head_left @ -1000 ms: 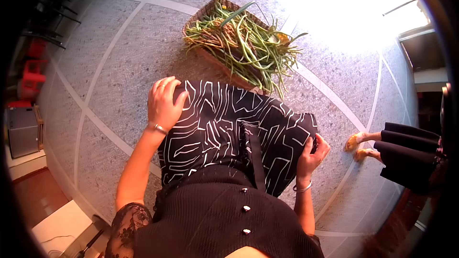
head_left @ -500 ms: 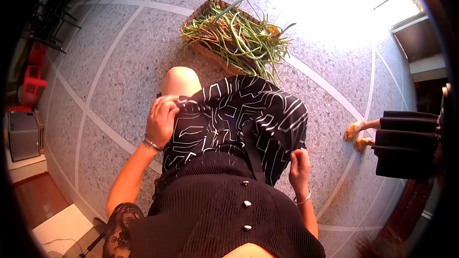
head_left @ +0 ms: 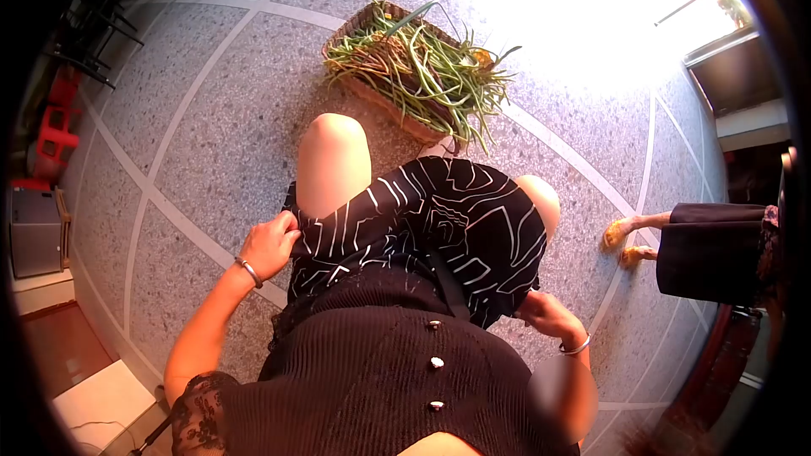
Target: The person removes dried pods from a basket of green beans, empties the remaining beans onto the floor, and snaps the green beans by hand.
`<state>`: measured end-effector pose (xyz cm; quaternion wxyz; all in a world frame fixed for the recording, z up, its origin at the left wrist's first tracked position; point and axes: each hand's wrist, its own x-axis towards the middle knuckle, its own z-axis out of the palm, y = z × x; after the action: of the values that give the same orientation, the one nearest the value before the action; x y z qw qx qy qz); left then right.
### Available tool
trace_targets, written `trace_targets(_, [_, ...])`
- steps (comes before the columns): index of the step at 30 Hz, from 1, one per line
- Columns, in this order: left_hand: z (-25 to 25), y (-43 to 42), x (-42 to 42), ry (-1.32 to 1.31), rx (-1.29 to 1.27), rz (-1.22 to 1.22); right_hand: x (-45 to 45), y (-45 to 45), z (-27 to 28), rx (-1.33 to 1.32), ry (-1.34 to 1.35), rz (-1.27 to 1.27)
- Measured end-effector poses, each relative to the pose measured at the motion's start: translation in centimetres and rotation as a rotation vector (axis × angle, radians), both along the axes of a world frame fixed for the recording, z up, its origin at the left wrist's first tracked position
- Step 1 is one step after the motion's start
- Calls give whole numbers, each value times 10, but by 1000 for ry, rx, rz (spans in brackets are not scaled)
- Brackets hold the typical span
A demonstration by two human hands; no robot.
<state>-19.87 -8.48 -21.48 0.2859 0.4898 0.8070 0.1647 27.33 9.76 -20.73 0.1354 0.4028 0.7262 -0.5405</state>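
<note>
My left hand (head_left: 270, 247) is closed on the hem of my black skirt with white lines (head_left: 405, 219), beside my left thigh. On the other side, my right hand (head_left: 549, 315) is at the skirt's edge with its fingers curled in against the cloth; the fingertips are partly hidden. Both knees show beyond the hem. A brown wicker basket (head_left: 384, 104) stands on the floor just past my knees. Long green stalks (head_left: 427, 63), some browned, fill it and hang over its rim. Neither hand touches the basket.
A person in a dark skirt (head_left: 710, 253) and yellow shoes (head_left: 617, 235) stands at the right. Red plastic stools (head_left: 59, 139) and a grey box (head_left: 38, 232) line the left side. Dark chairs (head_left: 101, 29) stand at the upper left. Bright light washes out the floor at the upper right.
The skirt's hem has drawn back, baring more of my left knee and showing my right knee. My left hand has moved down and slightly left, my right hand down and outward.
</note>
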Motion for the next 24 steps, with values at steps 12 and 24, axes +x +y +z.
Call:
trace_targets(12, [55,20,-35,-63,288,145,-138,152,32,678,300,-229])
trace_targets(24, [-20,255,62,-89,329,-711,-366,276,-147,772,145,91])
